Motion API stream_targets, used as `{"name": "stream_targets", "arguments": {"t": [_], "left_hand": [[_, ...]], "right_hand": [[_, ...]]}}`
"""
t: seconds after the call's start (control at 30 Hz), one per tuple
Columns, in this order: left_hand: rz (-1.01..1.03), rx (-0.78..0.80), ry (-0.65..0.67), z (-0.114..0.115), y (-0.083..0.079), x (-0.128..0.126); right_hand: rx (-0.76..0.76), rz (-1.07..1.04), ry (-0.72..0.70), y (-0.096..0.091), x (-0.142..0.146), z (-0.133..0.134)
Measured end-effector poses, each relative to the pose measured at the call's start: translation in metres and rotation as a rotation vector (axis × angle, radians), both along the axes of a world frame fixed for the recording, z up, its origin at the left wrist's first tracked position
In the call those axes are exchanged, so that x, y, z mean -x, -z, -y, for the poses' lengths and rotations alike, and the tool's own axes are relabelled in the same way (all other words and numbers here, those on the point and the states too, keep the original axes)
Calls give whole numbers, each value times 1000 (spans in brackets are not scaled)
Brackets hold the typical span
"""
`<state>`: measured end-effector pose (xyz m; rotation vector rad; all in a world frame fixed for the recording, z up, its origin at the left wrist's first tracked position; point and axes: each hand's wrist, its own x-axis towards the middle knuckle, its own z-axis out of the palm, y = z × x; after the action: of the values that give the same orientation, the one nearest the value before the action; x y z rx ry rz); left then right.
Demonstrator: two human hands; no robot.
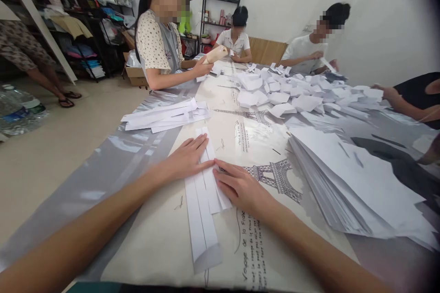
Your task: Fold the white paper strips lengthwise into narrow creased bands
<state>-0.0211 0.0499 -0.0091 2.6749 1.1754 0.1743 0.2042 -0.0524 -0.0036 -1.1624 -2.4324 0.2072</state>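
The left hand (pixel 187 159) lies spread flat on folded white paper (pixel 196 215) on the worktop (pixel 151 247), the right hand (pixel 242 187) touches its edge, pinch indiscernible, and one paper stack (pixel 347 178) lies farther right.

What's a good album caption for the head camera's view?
Left hand on folded white paper, right hand at its edge, over an Eiffel Tower-print tablecloth.

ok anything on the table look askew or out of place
The paper stack on the right is fanned unevenly, its edges out of line. The nearest paper strips also lie staggered, their near ends not level.
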Motion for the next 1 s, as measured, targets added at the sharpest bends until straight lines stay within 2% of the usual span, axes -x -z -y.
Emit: {"name": "stream_targets", "arguments": {"t": [0.13,0.37,0.6,1.0], "left_hand": [[-9,42,-27,-5,-2,1],[-10,-16,-27,-18,1,6],[-5,10,-99,-15,-4,-2],[14,-95,-146,-35,-1,-11]], "right_hand": [[-36,24,-15,-1,2,1],[-70,81,2,1,6,5],[-51,48,11,5,7,7],[-59,63,1,4,9,6]]}}
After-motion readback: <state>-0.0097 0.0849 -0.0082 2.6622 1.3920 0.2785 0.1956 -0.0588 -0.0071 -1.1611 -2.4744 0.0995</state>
